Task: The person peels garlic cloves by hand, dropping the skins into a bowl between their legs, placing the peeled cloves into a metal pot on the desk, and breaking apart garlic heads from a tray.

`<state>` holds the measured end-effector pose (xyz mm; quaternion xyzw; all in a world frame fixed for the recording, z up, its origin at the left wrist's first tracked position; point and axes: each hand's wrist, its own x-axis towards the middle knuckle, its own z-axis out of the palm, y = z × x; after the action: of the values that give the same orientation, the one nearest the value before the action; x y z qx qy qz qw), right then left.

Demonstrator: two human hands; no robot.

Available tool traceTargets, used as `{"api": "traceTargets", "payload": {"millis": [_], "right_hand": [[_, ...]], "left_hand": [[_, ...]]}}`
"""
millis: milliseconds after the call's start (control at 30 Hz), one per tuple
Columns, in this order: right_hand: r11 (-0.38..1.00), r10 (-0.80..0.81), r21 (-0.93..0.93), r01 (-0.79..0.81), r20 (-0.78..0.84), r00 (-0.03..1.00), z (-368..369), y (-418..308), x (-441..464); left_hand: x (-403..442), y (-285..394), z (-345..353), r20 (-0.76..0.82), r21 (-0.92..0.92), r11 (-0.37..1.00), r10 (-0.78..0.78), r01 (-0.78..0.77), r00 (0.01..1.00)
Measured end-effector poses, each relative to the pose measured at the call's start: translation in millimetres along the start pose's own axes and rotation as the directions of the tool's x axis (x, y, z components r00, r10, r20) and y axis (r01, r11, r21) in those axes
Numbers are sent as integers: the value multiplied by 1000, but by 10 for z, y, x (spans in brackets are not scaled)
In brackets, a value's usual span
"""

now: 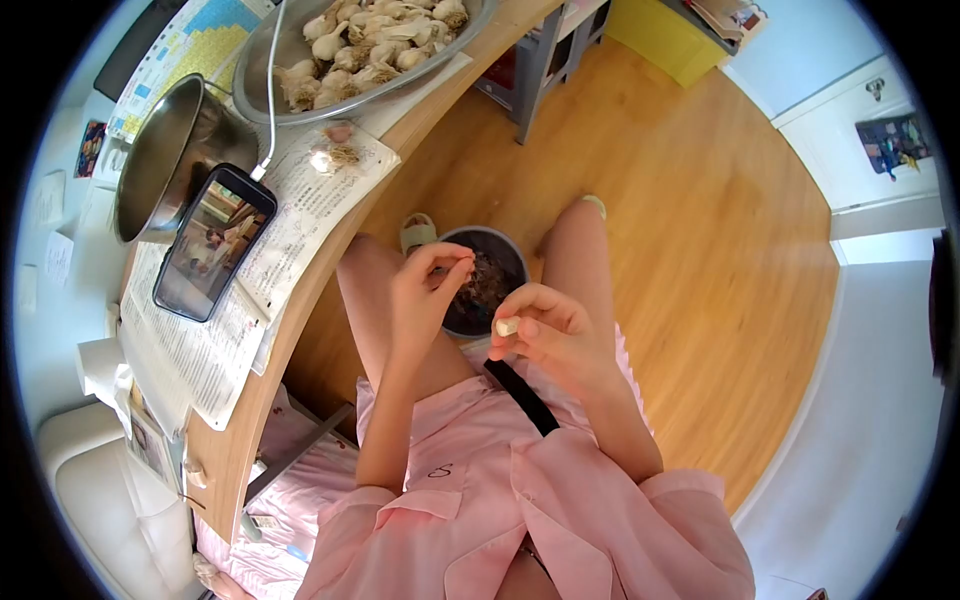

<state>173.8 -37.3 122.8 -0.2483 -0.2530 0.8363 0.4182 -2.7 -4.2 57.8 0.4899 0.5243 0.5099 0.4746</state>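
Between the thumb and fingers of my right hand [545,330] is a pale peeled garlic clove [507,326]. My left hand [432,290] is raised over the bin, its thumb and forefinger pinched together; whatever is between them is too small to make out. Below both hands, a round grey bin [522,262] stands on the floor between my legs with dark scraps and peelings inside. Up on the desk, a large metal basin [440,72] holds many whole garlic bulbs [375,45]. A bulb piece with loose skin [333,158] lies on the printed papers.
The curved wooden desk [300,335] runs along my left. On it are a steel bowl [170,150], a phone [215,243] with a white cable and printed sheets [200,365]. A yellow box [665,40] stands on the floor beyond.
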Motion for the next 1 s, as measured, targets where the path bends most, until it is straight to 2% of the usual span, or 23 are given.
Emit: {"api": "traceTargets", "payload": {"millis": [100, 167, 200, 233, 300, 400, 500, 533, 567, 633, 700, 767, 867, 933, 967, 1000], "right_hand": [[999, -23, -41, 22, -5, 1000, -24, 17, 24], [994, -38, -98, 36, -18, 999, -37, 32, 44], [991, -41, -132, 36, -31, 999, -46, 32, 49], [985, -45, -167, 36, -46, 998, -43, 24, 70], [962, -83, -262, 73, -30, 996, 54, -35, 145], [926, -126, -347, 149, 86, 988, 191, -101, 306], [839, -191, -479, 260, 187, 963, 579, -209, 564], [729, -273, -567, 384, 273, 922, 761, -245, 718], [595, -342, -630, 500, 364, 866, 962, -271, 904], [315, -556, -485, 816, 602, 573, 1428, -307, 1335], [122, -523, -464, 878, 721, 454, 1856, -374, 1812], [-246, -608, -397, 884, 774, 178, 2126, -259, 2394], [-352, -659, -296, 888, 752, -10, 2121, -287, 2546], [-164, -642, -403, 900, 737, 213, 1853, -399, 2250], [-109, -598, -395, 912, 759, 257, 1645, -458, 2207], [-189, -590, -448, 874, 763, 264, 1439, -485, 2057]], "left_hand": [[160, -954, -9, 5, 158, 986, -45, 43, 999], [181, -1448, -8, 19, 279, 958, 55, -58, 998], [177, -1673, 3, -10, 339, 929, 158, -145, 987], [164, -1975, -10, -24, 350, 929, 138, -121, 990], [189, -2124, -35, 60, 615, 785, -136, 71, 989], [199, -2471, 25, 168, 563, 820, 12, -106, 986], [112, -2888, 103, 194, 768, 546, 298, -334, 935], [106, -2982, 130, 221, 819, 428, 380, -382, 898], [117, -3068, 149, 219, 778, 538, 253, -325, 942], [134, -3062, 174, 253, 675, 719, -12, -168, 967], [106, -2868, 185, 220, 604, 783, 15, -148, 975], [36, -2522, 195, 194, 568, 816, 1, -113, 981], [-14, -2101, 161, 183, 665, 747, -138, -19, 973], [43, -1927, 135, 180, 699, 714, -203, 20, 962], [21, -1893, 113, 177, 719, 694, -246, 46, 953], [7, -1875, 101, 178, 715, 698, -238, 41, 955]]}}
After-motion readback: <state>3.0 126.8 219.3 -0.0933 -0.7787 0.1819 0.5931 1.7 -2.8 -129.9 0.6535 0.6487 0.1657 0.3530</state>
